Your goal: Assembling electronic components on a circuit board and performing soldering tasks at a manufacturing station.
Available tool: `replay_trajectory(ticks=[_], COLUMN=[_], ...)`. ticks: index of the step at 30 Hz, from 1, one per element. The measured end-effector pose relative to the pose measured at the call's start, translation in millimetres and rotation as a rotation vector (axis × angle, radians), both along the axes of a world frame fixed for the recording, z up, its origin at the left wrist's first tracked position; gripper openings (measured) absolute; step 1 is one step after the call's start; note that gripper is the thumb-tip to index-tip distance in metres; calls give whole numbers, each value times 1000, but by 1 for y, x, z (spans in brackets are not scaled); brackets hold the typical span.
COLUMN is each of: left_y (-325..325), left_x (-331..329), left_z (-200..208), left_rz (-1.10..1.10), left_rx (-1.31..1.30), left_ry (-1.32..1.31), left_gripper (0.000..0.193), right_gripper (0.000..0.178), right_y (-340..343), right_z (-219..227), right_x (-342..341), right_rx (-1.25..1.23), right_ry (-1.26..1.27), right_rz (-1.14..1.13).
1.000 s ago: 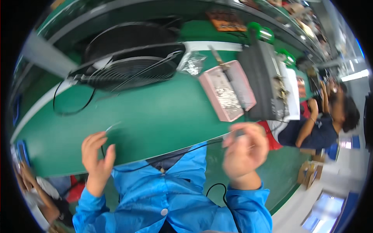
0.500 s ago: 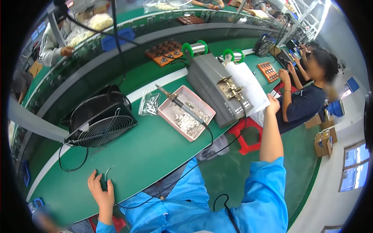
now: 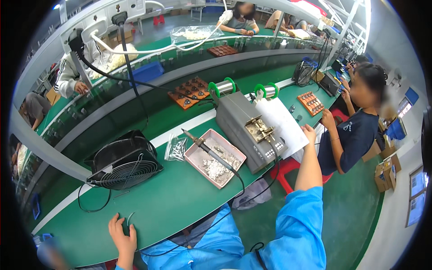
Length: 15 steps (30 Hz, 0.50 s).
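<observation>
My left hand (image 3: 122, 235) rests on the green bench with its fingers apart and holds nothing. A thin, pale curved strand (image 3: 130, 218) lies beside its fingertips. My right arm reaches out to the far right, where my right hand (image 3: 309, 134) is closed at the outer edge of a white sheet of paper (image 3: 284, 126); the fingertips are partly hidden. The sheet leans along a dark grey soldering machine (image 3: 240, 128) with a brass-coloured metal mechanism on top. A soldering iron (image 3: 211, 153) lies across a pink tray (image 3: 196, 167) of small silvery bits.
A black fan (image 3: 123, 159) stands at left on the bench, with a clear bag of small parts (image 3: 175, 147) near the tray. Solder spools (image 3: 223, 87) and an orange-brown fixture board (image 3: 188, 92) sit behind. A co-worker (image 3: 348, 119) sits at right; a cable crosses my lap.
The view has tilted upward, bringing the white power sockets and cables into sight at top left. Both hands stay at much the same places, the right still at the paper's edge.
</observation>
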State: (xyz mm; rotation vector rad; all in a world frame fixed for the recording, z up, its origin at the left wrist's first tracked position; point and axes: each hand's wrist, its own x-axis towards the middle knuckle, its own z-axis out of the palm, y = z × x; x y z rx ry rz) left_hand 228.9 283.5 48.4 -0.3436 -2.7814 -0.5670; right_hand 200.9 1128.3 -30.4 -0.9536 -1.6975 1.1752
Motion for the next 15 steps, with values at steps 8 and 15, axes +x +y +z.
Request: replay_trajectory(ticks=[8, 15], left_y=[7, -6], left_x=[-8, -5], left_z=[5, 0], left_rz=[12, 81], left_rx=[-17, -41], left_ry=[17, 28], left_gripper=[29, 30], right_gripper=[25, 26], right_y=[-73, -241], right_z=[22, 82], right_x=[68, 84], right_rx=[125, 85], right_ry=[-229, 258], right_rz=[-22, -155])
